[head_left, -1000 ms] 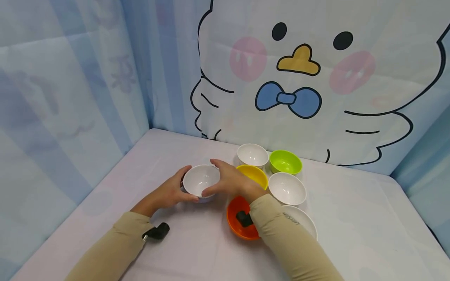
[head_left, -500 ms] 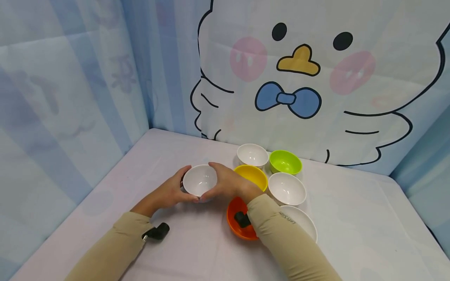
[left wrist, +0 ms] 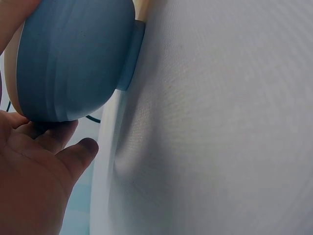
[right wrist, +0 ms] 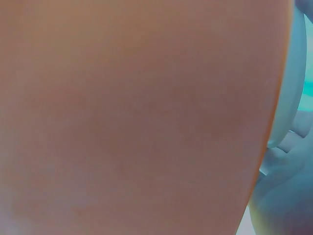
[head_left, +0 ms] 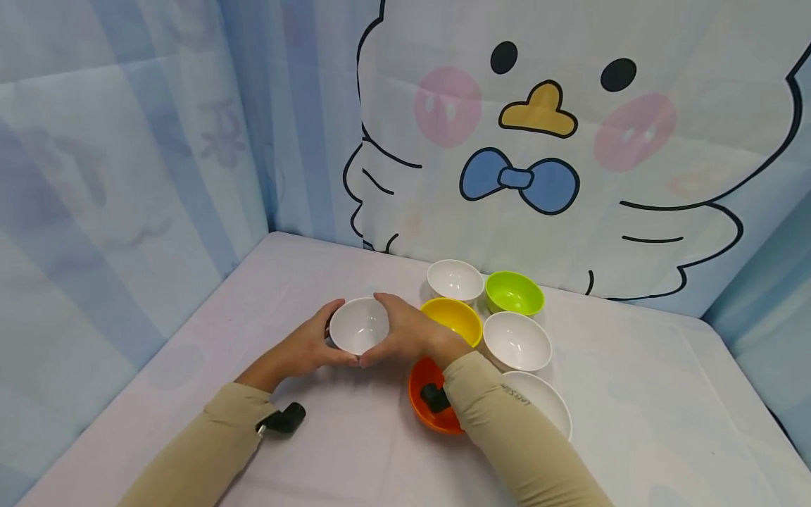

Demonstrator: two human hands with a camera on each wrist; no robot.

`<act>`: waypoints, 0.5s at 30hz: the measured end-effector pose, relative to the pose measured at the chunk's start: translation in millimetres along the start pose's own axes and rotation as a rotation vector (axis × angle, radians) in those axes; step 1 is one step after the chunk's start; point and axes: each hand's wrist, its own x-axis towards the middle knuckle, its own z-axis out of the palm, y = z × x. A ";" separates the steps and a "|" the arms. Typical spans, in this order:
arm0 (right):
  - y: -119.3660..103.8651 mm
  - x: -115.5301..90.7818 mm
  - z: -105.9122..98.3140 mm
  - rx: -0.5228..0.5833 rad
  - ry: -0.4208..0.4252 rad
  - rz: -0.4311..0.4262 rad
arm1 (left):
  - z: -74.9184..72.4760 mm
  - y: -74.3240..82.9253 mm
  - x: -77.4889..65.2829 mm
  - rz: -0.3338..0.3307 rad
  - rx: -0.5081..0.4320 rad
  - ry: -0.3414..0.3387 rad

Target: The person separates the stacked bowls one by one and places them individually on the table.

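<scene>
Both hands hold a bowl point(head_left: 358, 326), white inside, left of the other bowls in the head view. My left hand point(head_left: 309, 346) curls round its left side, the thumb along the near side. My right hand point(head_left: 408, 328) grips the right side, thumb at the near edge and index finger at the far rim. In the left wrist view the blue outer wall point(left wrist: 78, 56) shows under a pale rim band, its foot close to the table cloth. Fingertips point(left wrist: 88, 146) of the left hand reach under its side. A blurred brownish surface point(right wrist: 137, 117) fills most of the right wrist view.
An orange bowl point(head_left: 423, 401) lies partly under the right forearm. Beside it stand a yellow bowl point(head_left: 451, 314), a green bowl point(head_left: 514, 293) and white bowls point(head_left: 517, 342), one partly behind the right sleeve point(head_left: 507, 422). A printed curtain point(head_left: 538, 232) borders the table's back edge.
My right hand has moved slightly left, and the bowl's rim with it. Its thumb now meets the left thumb at the near side. The left hand has stayed in place.
</scene>
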 end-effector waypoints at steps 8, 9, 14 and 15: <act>1.6 0.9 2.2 -0.021 0.020 0.009 | 0.1 0.5 -0.6 0.014 0.003 -0.001; 1.8 0.9 2.4 -0.021 0.022 0.007 | 0.2 0.5 -0.7 0.017 0.000 -0.002; 2.6 0.7 2.3 -0.004 0.027 0.010 | -0.3 -0.3 -0.9 0.026 -0.001 -0.002; 2.6 0.7 2.0 0.003 0.027 0.011 | -0.5 -0.5 -0.9 0.028 0.003 -0.002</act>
